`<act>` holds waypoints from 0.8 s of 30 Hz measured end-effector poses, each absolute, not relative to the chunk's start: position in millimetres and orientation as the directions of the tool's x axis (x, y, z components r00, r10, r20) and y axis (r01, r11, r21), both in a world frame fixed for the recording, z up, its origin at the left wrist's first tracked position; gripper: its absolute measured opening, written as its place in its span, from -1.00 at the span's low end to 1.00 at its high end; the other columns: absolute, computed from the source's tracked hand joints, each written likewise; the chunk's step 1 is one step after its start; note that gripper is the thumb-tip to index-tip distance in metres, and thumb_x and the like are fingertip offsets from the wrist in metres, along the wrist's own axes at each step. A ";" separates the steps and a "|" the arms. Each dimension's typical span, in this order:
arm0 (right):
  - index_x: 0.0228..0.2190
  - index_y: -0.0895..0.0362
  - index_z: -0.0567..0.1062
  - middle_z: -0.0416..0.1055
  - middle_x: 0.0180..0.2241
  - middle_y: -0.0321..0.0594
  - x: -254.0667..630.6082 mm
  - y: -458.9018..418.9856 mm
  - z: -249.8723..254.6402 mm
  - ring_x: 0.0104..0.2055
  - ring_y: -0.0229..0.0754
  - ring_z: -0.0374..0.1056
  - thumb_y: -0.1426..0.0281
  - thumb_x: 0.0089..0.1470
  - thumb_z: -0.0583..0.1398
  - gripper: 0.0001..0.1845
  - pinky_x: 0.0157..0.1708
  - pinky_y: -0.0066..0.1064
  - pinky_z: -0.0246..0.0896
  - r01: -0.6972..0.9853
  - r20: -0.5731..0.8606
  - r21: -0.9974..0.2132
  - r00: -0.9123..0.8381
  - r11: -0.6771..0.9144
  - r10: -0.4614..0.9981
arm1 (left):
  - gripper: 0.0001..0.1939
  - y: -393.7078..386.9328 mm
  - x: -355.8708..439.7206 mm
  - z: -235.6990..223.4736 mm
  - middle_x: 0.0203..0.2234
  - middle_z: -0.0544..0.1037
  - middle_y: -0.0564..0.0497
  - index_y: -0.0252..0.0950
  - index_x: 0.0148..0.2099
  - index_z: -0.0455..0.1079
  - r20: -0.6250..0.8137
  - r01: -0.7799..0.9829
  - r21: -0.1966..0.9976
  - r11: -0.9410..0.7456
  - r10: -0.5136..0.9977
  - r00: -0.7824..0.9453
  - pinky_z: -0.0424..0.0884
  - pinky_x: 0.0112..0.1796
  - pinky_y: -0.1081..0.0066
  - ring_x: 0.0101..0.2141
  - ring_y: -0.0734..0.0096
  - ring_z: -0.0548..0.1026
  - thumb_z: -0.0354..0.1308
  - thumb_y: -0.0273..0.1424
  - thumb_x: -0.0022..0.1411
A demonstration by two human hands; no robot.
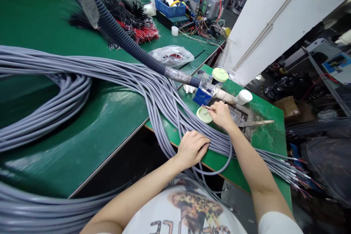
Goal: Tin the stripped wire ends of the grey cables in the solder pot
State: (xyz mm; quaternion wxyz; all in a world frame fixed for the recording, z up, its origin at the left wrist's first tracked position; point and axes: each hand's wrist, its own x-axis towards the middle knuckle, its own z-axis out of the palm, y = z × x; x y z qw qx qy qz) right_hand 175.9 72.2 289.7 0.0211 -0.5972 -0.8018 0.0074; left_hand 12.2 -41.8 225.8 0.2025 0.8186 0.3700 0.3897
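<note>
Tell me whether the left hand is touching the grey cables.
Touching. The head view shows the left hand lying on the bundle of grey cables, its fingers over them with no gap visible.

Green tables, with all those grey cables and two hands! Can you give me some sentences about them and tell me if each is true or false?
1. The left hand rests on the grey cables. True.
2. The right hand holds scissors. False: it holds thin wires by the pale round dish.
3. The white tub stands on the smaller green table. True.
4. The clear plastic bag lies on the floor. False: it lies on the bigger green table.
5. The ridged hose is bright yellow. False: it is dark bluish.
</note>
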 end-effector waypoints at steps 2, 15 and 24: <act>-0.47 0.12 0.55 0.41 -0.39 -0.18 173.6 73.5 286.3 -0.26 -0.11 0.19 0.35 0.09 0.11 -0.76 -0.33 -0.31 -0.10 0.959 0.010 -0.004 -0.285 0.285 0.959 | -0.83 -41.7 12.2 225.9 -0.28 0.56 0.00 -0.24 -0.13 0.41 0.491 0.443 0.622 -0.646 0.762 0.423 0.14 -0.29 0.25 -0.28 0.31 0.36 0.05 -0.38 0.27; -0.49 0.12 0.55 0.39 -0.44 -0.18 237.7 51.7 311.7 -0.28 -0.11 0.17 0.30 0.11 0.11 -0.73 -0.35 -0.31 -0.11 0.988 0.190 0.020 -0.156 0.155 0.969 | -0.82 -42.4 12.0 224.7 -0.28 0.56 -0.04 -0.24 -0.13 0.42 0.496 0.451 0.615 -0.647 0.762 0.417 0.16 -0.28 0.27 -0.28 0.31 0.37 0.03 -0.38 0.27; -0.41 0.13 0.57 0.42 -0.34 -0.09 279.2 43.9 281.4 -0.21 -0.04 0.16 0.34 0.10 0.09 -0.74 -0.33 -0.30 -0.09 0.991 0.147 0.126 0.035 -0.054 0.989 | -0.83 -42.7 13.4 223.6 -0.27 0.57 -0.03 -0.24 -0.13 0.42 0.504 0.434 0.631 -0.644 0.765 0.402 0.18 -0.26 0.26 -0.27 0.30 0.39 0.05 -0.40 0.26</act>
